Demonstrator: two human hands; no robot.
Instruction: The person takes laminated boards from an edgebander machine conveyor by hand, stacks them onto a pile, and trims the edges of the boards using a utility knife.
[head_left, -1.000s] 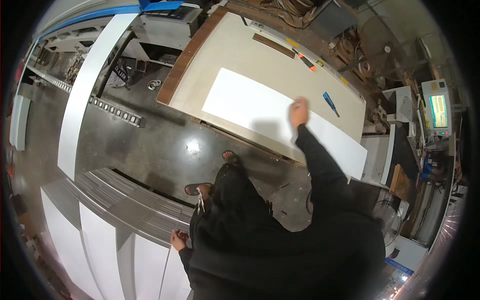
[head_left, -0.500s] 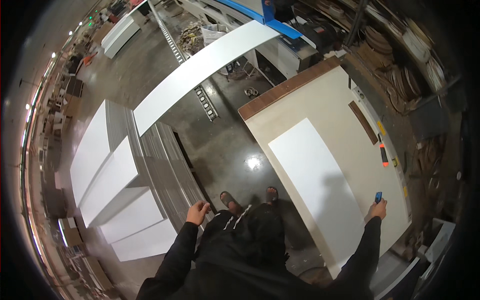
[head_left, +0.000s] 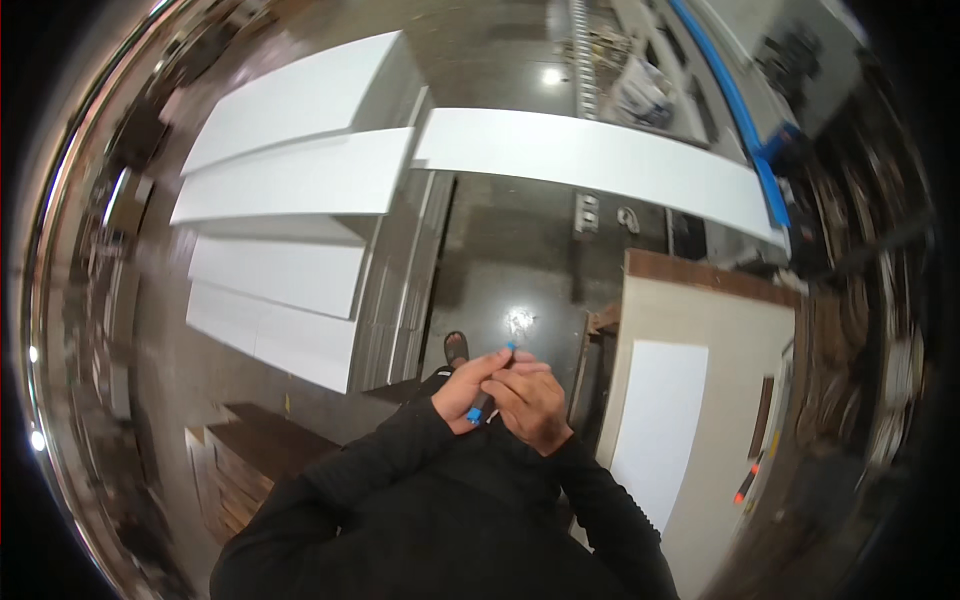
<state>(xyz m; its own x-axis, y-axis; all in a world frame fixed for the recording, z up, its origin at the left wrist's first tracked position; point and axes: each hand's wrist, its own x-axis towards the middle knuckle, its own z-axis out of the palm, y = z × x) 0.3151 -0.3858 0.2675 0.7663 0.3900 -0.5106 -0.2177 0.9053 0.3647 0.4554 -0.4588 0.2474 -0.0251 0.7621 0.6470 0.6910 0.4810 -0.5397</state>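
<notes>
Holding a small blue and dark marker (head_left: pixel 487 398) in front of your chest, you had both hands closed on it: your left hand (head_left: pixel 468 390) wrapped its lower end and your right hand (head_left: pixel 528 402) gripped the upper part, touching the left. It seemed you were at the step of working its cap, but I could not tell if the cap was on or off. The white panel (head_left: pixel 660 420) lay on the worktop (head_left: pixel 720 310) to your right, well apart. A next move probably called for a steady pull along the marker.
</notes>
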